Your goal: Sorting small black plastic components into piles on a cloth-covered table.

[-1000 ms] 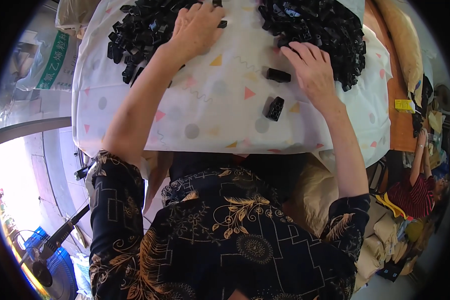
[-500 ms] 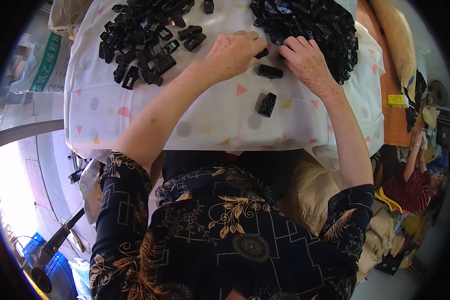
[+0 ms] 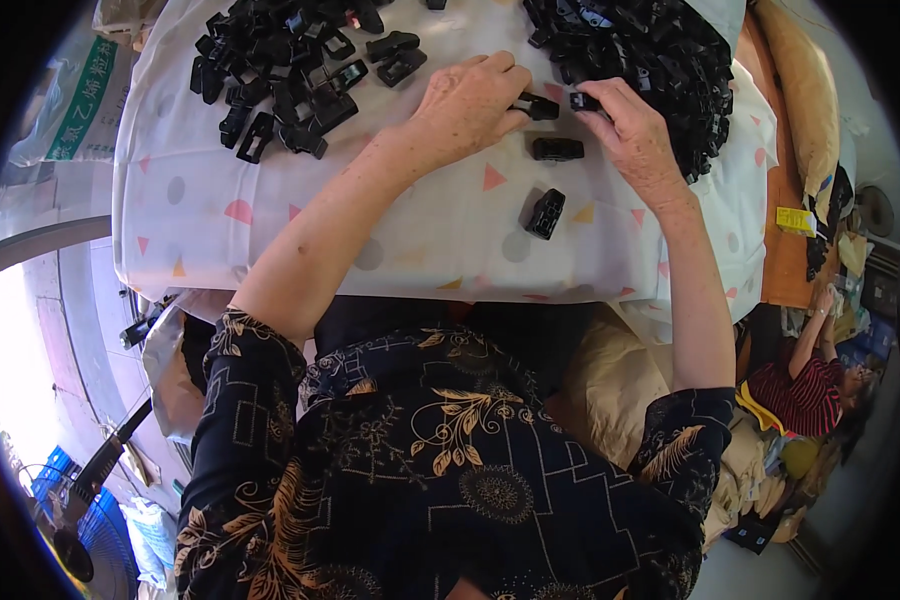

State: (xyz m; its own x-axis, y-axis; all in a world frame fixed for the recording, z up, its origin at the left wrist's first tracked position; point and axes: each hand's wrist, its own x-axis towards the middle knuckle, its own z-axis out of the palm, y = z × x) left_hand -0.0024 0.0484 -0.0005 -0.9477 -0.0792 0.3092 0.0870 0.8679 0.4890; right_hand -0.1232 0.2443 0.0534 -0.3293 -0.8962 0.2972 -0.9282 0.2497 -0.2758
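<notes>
My left hand (image 3: pixel 473 104) is closed on a small black plastic part (image 3: pixel 540 107), pinched between thumb and fingers so that one end sticks out to the right. Facing it, my right hand (image 3: pixel 630 135) grips another small black part (image 3: pixel 584 101) between thumb and forefinger. A short gap separates the two pieces. Just below them lies a loose black part (image 3: pixel 558 149), and nearer to me another black part (image 3: pixel 545 214) rests at a slant on the cloth. Beyond my right hand a dense heap of black parts (image 3: pixel 660 70) covers the table's far right.
A looser pile of black parts (image 3: pixel 280 70) spreads over the far left of the patterned white tablecloth (image 3: pixel 410 235). To the right stands a brown wooden surface (image 3: pixel 785 260) with a yellow box (image 3: pixel 795 221). A blue fan (image 3: pixel 80 520) is at lower left; a person in stripes (image 3: pixel 795 390) works at right.
My right hand has drawn back slightly from the right heap and now shows a black part in its fingers. The part in my left hand sticks out further to the right.
</notes>
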